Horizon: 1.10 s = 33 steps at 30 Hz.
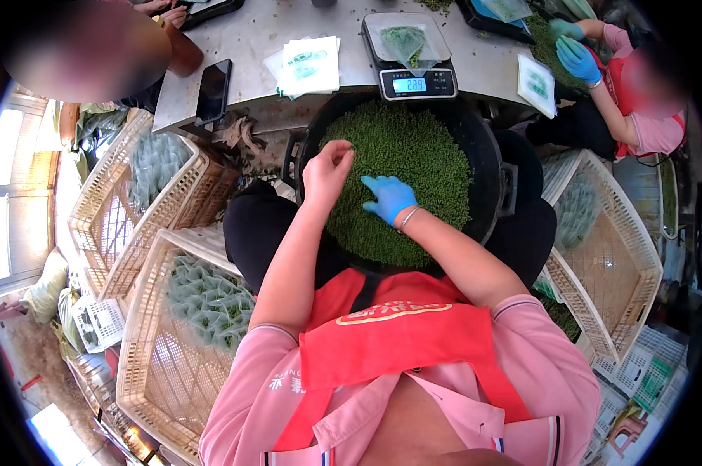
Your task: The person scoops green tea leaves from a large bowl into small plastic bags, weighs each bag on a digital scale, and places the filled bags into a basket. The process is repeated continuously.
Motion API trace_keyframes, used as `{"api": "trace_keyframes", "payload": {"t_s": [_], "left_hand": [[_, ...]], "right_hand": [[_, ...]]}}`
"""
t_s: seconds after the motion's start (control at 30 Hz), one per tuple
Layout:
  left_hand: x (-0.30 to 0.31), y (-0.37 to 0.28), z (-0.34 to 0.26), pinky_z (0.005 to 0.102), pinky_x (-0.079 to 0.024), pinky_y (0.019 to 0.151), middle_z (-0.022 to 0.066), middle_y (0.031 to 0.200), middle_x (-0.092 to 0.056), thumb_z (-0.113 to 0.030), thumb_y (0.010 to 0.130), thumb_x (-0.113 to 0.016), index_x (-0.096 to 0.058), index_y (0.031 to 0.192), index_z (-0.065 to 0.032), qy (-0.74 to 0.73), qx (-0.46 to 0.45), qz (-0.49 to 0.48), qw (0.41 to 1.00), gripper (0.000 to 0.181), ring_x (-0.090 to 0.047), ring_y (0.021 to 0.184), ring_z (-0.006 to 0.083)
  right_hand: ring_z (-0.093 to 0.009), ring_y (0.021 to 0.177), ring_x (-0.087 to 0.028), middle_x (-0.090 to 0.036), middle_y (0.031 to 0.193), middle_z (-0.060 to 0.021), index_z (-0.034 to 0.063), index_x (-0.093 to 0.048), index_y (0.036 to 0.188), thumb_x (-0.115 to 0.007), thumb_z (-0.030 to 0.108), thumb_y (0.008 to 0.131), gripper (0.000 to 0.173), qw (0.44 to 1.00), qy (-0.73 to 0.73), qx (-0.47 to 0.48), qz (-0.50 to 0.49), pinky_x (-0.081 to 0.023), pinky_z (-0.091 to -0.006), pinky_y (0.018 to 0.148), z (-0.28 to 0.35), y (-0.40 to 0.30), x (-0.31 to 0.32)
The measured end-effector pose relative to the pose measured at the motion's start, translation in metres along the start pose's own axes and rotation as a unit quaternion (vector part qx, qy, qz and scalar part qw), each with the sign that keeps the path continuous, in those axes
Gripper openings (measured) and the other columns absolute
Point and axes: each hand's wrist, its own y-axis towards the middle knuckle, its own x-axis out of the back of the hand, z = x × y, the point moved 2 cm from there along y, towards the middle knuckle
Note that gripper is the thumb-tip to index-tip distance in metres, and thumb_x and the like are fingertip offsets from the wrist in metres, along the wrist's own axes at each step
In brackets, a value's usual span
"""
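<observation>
My left hand (328, 170) is bare and hovers over the left side of a large black tub (490, 175) of small green peppercorn-like berries (415, 134); its fingers are curled together, and whether something is between them is unclear. My right hand (390, 197), in a blue glove, is at the middle of the berries with thumb and forefinger apart, nothing seen in it. Beyond the tub, a digital scale (418, 85) on the metal table (246, 35) carries a clear plastic bag (406, 43) partly filled with green berries. Printed plastic bags (310, 65) lie stacked left of the scale.
A smartphone (214, 92) lies at the table's left edge. Plastic crates (147, 326) with filled bags stand at my left, another crate (604, 262) at my right. A co-worker in blue gloves (578, 58) sits at the right; another person's hand (173, 14) shows at the upper left.
</observation>
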Motion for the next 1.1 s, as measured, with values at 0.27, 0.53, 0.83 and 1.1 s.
{"api": "trace_keyframes", "payload": {"t_s": [0.27, 0.53, 0.83, 1.1], "left_hand": [[-0.022, -0.018, 0.002, 0.0259, -0.051, 0.068, 0.0075, 0.092, -0.066, -0.013, 0.081, -0.063, -0.059, 0.109, -0.0029, 0.007, -0.027, 0.17, 0.985, 0.03, -0.064, 0.076, 0.0127], [-0.044, -0.039, -0.012, 0.0245, -0.051, 0.061, 0.0096, 0.09, -0.063, -0.005, 0.084, -0.059, -0.054, 0.11, 0.0029, -0.218, 0.094, 0.361, 0.902, 0.028, -0.061, 0.067, 0.0123], [-0.019, -0.038, -0.028, 0.0242, -0.045, 0.05, 0.0026, 0.064, -0.062, -0.022, 0.081, -0.066, -0.06, 0.106, -0.0041, 0.015, 0.039, 0.278, 0.96, 0.031, -0.057, 0.051, 0.0082], [-0.024, -0.03, -0.018, 0.0256, -0.047, 0.052, 0.0038, 0.068, -0.064, -0.023, 0.082, -0.064, -0.06, 0.106, -0.0066, 0.049, -0.034, 0.227, 0.972, 0.03, -0.058, 0.052, 0.0099]], "right_hand": [[-0.025, 0.074, -0.063, -0.063, 0.08, -0.0138, 0.0058, -0.06, 0.094, -0.061, 0.006, 0.076, 0.018, 0.928, 0.34, -0.11, 0.101, -0.053, -0.0346, 0.063, -0.052, -0.02, -0.016], [-0.012, 0.064, -0.062, -0.063, 0.084, -0.0078, 0.0025, -0.059, 0.099, -0.059, 0.001, 0.082, 0.017, 0.777, 0.6, -0.173, 0.074, -0.053, -0.0237, 0.052, -0.037, -0.039, 0.05], [-0.032, 0.104, -0.055, -0.053, 0.122, -0.0132, 0.0126, -0.054, 0.118, -0.056, 0.015, 0.08, 0.038, 0.969, 0.123, 0.031, -0.213, -0.047, -0.0373, 0.086, -0.025, 0.009, 0.154], [-0.034, 0.098, -0.057, -0.048, 0.124, -0.0156, 0.0182, -0.041, 0.129, -0.053, 0.011, 0.08, 0.052, 0.968, -0.108, -0.157, -0.162, -0.047, -0.0419, 0.082, -0.027, 0.115, 0.184]]}}
